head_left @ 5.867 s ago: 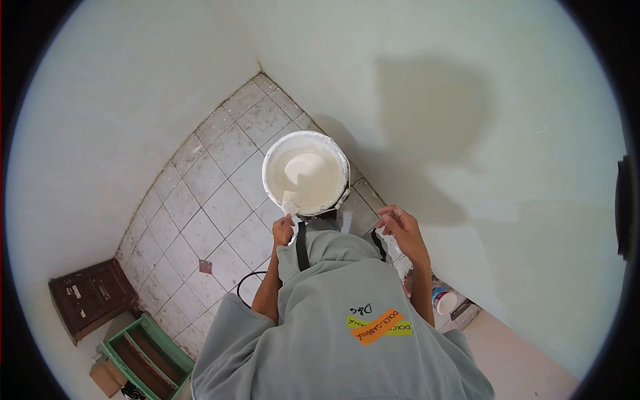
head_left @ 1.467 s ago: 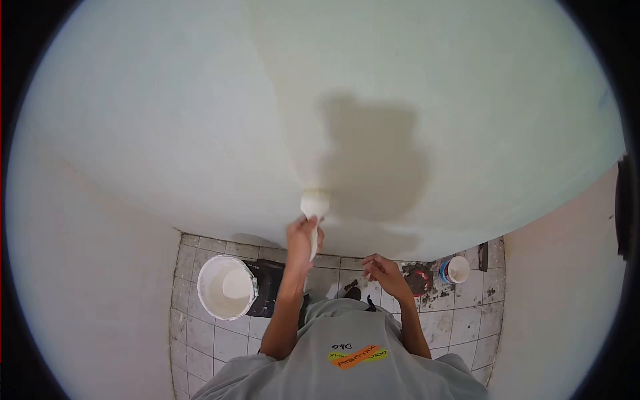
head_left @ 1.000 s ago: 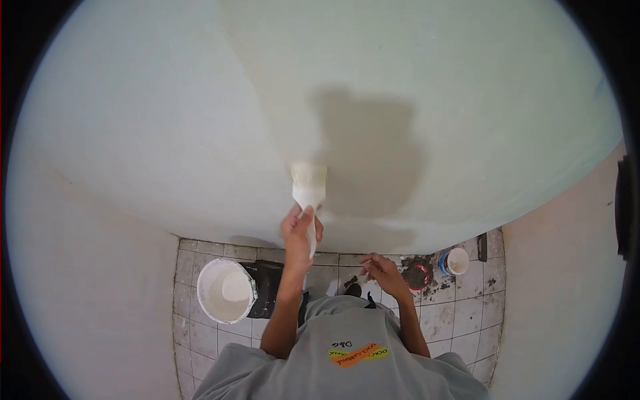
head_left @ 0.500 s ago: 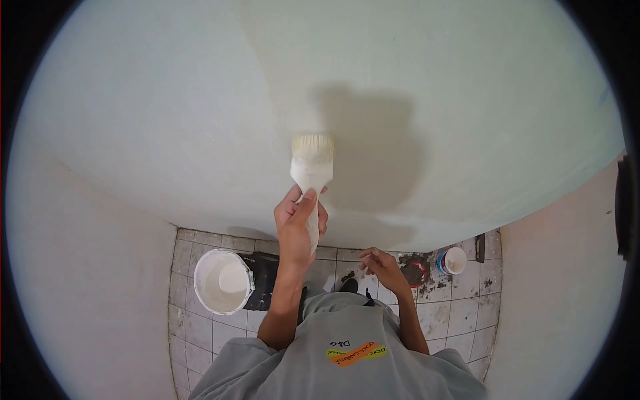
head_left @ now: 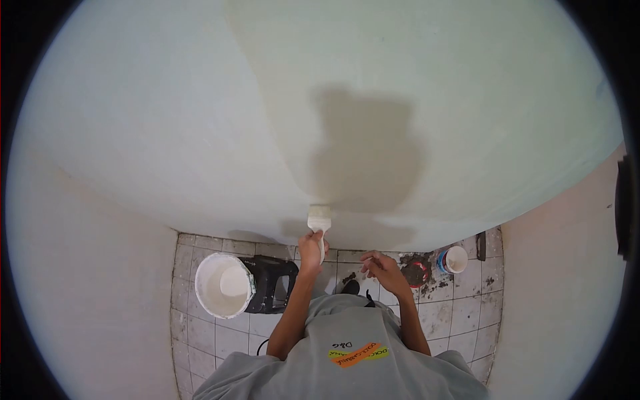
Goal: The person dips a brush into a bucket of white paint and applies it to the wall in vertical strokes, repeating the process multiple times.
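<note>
My left hand [head_left: 311,248] grips the handle of a wide paintbrush [head_left: 319,219] coated in white paint. Its bristles press low on the pale wall [head_left: 373,100], just above the tiled floor [head_left: 227,333]. My right hand [head_left: 381,268] hangs free in front of my chest, fingers loosely curled, holding nothing. A white bucket of white paint [head_left: 223,285] stands on the floor to the left of my left arm, beside a dark box [head_left: 270,285].
A small white tub [head_left: 456,259] and a dark round lid amid debris [head_left: 418,273] lie on the tiles at the right. Walls close in on the left, front and right. My shadow falls on the wall ahead.
Over the last half second my left hand drew the brush down the wall from chest height to near the floor. Earlier it dipped the brush in the bucket.
</note>
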A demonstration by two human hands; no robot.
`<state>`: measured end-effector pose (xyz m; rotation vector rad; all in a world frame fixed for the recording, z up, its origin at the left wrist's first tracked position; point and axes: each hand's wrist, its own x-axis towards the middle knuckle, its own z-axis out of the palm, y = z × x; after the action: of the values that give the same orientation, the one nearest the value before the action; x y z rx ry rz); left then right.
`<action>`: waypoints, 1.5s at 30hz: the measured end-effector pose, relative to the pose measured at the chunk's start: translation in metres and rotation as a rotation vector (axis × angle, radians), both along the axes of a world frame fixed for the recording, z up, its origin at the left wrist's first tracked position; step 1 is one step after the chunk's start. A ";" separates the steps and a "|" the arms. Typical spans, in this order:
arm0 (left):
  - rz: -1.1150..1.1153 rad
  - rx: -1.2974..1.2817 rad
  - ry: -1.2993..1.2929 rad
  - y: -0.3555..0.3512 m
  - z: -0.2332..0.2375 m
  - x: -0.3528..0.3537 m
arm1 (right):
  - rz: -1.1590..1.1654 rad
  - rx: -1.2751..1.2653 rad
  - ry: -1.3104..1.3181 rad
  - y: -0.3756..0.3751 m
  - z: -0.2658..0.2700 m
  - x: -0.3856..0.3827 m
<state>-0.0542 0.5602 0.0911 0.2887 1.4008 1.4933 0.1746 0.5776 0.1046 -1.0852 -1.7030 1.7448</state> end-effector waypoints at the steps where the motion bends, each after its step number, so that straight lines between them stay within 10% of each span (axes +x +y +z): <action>1: 0.006 0.069 0.036 0.005 0.020 0.000 | -0.009 0.000 0.001 0.001 0.000 0.001; 9: -0.015 0.525 0.203 0.001 0.206 -0.003 | -0.006 -0.002 -0.008 0.000 0.010 -0.001; 12: -0.018 0.522 0.222 0.013 0.174 -0.013 | 0.001 -0.026 -0.016 -0.002 0.005 -0.002; 19: 0.027 0.219 0.064 -0.004 -0.070 -0.026 | -0.001 -0.009 -0.057 0.001 0.002 -0.003; 24: -0.038 0.069 -0.013 -0.009 -0.083 -0.022 | 0.008 0.007 -0.004 0.004 -0.005 -0.004; 34: -0.026 0.546 0.092 -0.006 0.143 -0.017 | -0.011 0.001 -0.025 0.000 -0.005 -0.009; 45: -0.011 0.073 -0.016 -0.011 -0.097 -0.019 | -0.009 0.009 0.005 0.000 -0.006 -0.013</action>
<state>-0.0736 0.5496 -0.0061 0.3279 1.3323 1.5367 0.1621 0.5780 0.0989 -1.0825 -1.6983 1.7314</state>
